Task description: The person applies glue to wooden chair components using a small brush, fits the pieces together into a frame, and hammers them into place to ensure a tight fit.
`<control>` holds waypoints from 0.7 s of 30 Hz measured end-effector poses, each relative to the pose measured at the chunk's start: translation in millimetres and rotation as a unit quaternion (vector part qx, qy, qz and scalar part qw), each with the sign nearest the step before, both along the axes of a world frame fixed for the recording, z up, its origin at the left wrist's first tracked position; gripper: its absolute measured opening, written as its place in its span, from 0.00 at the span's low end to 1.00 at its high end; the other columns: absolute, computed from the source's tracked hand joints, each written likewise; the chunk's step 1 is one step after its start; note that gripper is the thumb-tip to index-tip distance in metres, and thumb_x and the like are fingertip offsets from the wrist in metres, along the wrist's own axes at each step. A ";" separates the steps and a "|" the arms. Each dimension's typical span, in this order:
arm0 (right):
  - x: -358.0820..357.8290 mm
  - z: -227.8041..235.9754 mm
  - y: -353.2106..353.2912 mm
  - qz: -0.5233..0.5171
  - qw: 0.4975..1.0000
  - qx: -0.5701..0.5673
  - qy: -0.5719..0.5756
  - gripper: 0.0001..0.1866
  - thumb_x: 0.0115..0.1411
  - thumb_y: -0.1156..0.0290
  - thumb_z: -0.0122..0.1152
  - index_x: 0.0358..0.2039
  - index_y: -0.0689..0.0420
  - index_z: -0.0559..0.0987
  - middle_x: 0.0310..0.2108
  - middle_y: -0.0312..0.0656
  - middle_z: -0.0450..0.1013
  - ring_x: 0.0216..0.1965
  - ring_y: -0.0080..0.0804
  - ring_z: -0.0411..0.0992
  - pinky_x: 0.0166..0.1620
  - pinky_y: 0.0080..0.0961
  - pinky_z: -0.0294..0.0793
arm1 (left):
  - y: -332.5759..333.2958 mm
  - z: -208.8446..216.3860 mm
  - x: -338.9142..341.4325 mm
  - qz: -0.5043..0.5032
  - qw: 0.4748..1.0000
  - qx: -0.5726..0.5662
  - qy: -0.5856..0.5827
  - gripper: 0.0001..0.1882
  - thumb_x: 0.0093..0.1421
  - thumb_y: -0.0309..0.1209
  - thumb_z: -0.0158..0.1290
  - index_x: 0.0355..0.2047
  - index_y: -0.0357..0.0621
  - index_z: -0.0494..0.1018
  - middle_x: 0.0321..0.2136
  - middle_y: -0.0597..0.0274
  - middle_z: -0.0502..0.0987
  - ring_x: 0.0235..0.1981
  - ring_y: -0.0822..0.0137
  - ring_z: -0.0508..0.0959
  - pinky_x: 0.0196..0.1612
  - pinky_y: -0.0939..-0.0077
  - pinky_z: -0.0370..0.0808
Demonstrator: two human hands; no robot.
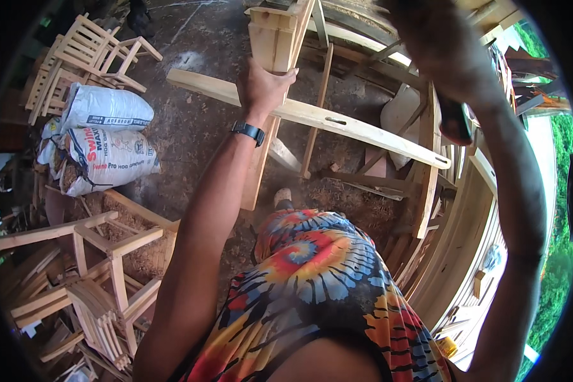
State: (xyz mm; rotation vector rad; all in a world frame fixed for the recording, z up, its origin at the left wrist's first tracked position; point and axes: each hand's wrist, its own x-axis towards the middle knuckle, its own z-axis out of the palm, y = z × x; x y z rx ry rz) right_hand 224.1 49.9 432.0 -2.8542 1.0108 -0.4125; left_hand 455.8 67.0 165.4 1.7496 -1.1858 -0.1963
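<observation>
Feed sacks (111, 156): lying stacked near slatted wooden chairs (99, 51).
Left hand (261, 89): gripping a wooden block (272, 39) by its near end.
Slotted wooden rail (375, 134): crossing beneath that hand, extending rightward.
Right hand (449, 63): hovering, blurred, apparently gripping a dark handle (456, 124).

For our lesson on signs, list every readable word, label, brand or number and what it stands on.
Lower white sack: big red lettering and smaller dark print; partly readable, wording not copied.
Upper white sack: dark lettering along its lower side; partly readable, also not copied.
Finest print on both: too small.
Dark wristwatch: nothing readable.
</observation>
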 end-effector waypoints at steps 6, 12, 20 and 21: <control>11.0 27.7 2.3 0.062 0.994 0.087 -0.001 0.33 0.67 0.73 0.58 0.72 0.60 0.63 0.22 0.41 0.75 0.20 0.26 0.69 0.27 0.31 0.74 | 7.3 4.1 5.5 -0.002 1.000 -0.003 0.014 0.38 0.43 0.45 0.78 0.43 0.31 0.72 0.35 0.43 0.84 0.35 0.49 0.86 0.40 0.60 0.84; -8.8 -17.7 2.0 0.062 0.994 0.081 0.040 0.34 0.67 0.78 0.52 0.74 0.53 0.61 0.30 0.49 0.80 0.19 0.29 0.71 0.28 0.34 0.79 | 1.0 19.1 -2.7 -0.087 0.993 0.064 0.040 0.39 0.43 0.46 0.78 0.46 0.34 0.72 0.38 0.45 0.84 0.37 0.50 0.86 0.41 0.59 0.84; -0.1 6.0 21.9 0.033 0.999 -0.009 -0.003 0.33 0.68 0.75 0.56 0.73 0.56 0.61 0.29 0.49 0.80 0.22 0.32 0.75 0.30 0.34 0.80 | 0.1 4.5 1.4 -0.047 0.999 0.027 -0.001 0.39 0.42 0.48 0.78 0.42 0.32 0.73 0.38 0.42 0.84 0.37 0.48 0.86 0.42 0.58 0.84; -4.4 -12.8 7.5 0.027 0.996 0.081 0.041 0.33 0.69 0.74 0.56 0.73 0.55 0.61 0.27 0.48 0.79 0.20 0.31 0.74 0.28 0.35 0.79 | -0.1 4.2 -0.8 -0.042 0.997 0.055 -0.016 0.40 0.43 0.48 0.78 0.44 0.32 0.71 0.39 0.41 0.84 0.38 0.47 0.86 0.43 0.58 0.84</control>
